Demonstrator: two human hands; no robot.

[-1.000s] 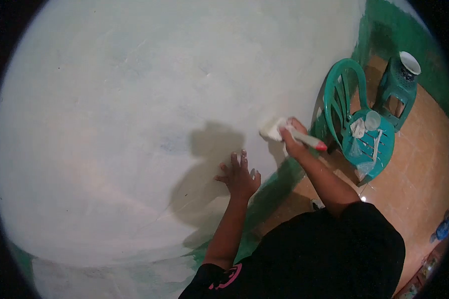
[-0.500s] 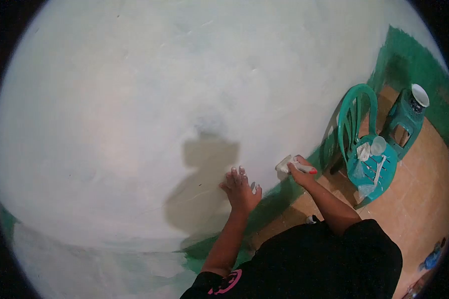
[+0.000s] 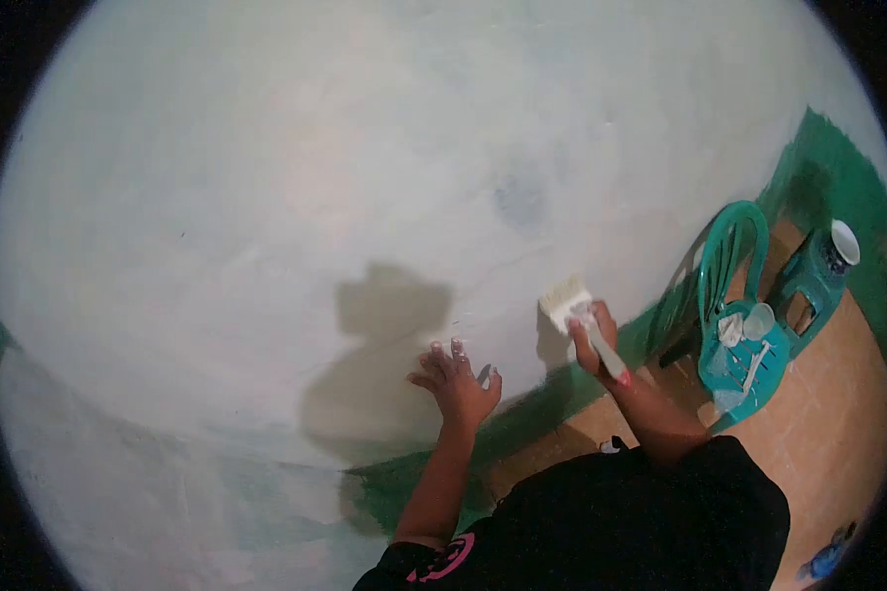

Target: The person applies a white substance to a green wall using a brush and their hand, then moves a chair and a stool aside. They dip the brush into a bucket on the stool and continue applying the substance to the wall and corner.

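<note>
Across the left and centre of the view, a wall (image 3: 266, 197) carries a pale, whitish coat of uneven tone. A dark shadow (image 3: 379, 364) falls on its lower middle. Along the base of the wall a strip of green paint (image 3: 414, 483) remains uncovered, running up to the right.

At the right edge of the shadow, the person's left hand (image 3: 453, 379) lies flat against the wall, released, fingers spread and grasping nothing. White smears show on the fingertips. Its bare forearm leads down to a black sleeve (image 3: 434, 557) bearing a pink mark.

Just right of that, the right hand (image 3: 593, 340) is clenched around the handle of a paintbrush (image 3: 568, 298). The white bristles point up and left and meet the wall just above the green strip. The handle's red end (image 3: 623, 377) juts out below the fist. The two hands are near each other but apart.

Further right, a green plastic chair (image 3: 747, 207) stands beside the wall on a tan tiled floor (image 3: 838, 424). Its seat holds a clear cup (image 3: 759, 320) and some pale, crumpled items that cannot be identified. Just beyond it, a green stool (image 3: 806, 286) bears a white vessel (image 3: 845, 241) on top.
</note>
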